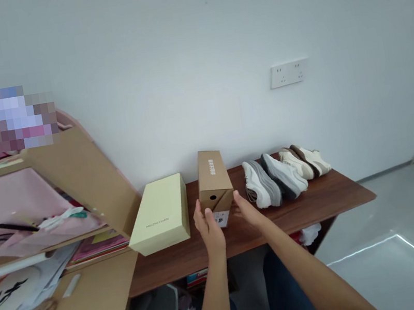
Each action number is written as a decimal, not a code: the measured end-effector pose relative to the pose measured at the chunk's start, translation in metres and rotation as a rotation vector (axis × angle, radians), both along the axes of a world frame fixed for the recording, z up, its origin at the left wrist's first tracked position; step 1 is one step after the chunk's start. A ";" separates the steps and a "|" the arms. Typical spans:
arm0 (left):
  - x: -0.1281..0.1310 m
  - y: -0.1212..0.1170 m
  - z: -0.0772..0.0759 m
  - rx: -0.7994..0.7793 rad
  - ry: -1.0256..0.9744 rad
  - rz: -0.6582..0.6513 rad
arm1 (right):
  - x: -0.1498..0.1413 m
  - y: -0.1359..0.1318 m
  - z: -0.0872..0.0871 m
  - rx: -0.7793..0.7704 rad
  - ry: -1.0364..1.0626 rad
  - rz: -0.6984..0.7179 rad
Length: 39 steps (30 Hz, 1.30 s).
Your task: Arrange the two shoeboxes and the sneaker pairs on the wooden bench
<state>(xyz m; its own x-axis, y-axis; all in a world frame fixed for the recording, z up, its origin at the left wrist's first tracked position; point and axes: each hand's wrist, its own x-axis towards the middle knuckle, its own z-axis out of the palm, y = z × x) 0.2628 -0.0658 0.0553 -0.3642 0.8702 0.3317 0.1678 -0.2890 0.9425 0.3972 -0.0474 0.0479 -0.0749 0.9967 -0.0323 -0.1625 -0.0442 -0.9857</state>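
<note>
The step in hand looks to be handling the brown box [213, 175], which sits near the middle of the frame over the counter [339, 197]. Shifting it would call for even pressure from both sides and room to clear the yellow box [160, 207] at its left and the grey-and-white shoes [262, 184] at its right.

The left hand [210, 230] is partly curled around the box's near left corner, fingers along the side and thumb at the front. The right hand [248, 211] lies against the near right edge, so the two clasp the box between them; whether its underside touches the counter I cannot tell. Cream shoes [305, 160] stand farther right.
</note>
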 end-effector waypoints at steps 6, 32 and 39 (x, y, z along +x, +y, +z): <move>0.016 -0.049 0.001 0.118 0.672 0.010 | 0.001 -0.024 -0.017 -0.255 0.423 0.003; -0.027 0.025 -0.034 -0.282 -0.037 -0.100 | 0.023 -0.030 -0.052 0.408 -0.849 -0.450; -0.151 -0.002 -0.025 0.102 0.049 0.462 | -0.040 -0.041 0.004 0.556 -0.842 -0.459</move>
